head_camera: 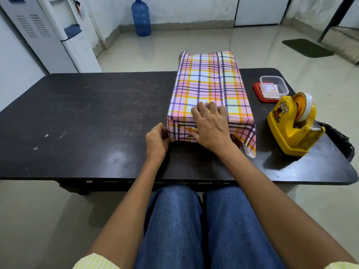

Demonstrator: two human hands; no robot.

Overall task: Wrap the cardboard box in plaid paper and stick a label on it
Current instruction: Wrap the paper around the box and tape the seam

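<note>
Jeans (174, 230), box (206, 84), tub (285, 88) of labels (269, 89)

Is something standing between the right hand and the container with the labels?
Nothing visible. The right hand rests on the wrapped box; bare table lies before the label container; the tape dispenser stands beside it.

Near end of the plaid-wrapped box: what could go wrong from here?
The left hand pinches only the left fold of the plaid paper; the right flap hangs loose and may crease crooked.
Both hands are occupied and the tape dispenser sits off to the right; if the right hand lifts for tape, the folds may spring open.
</note>
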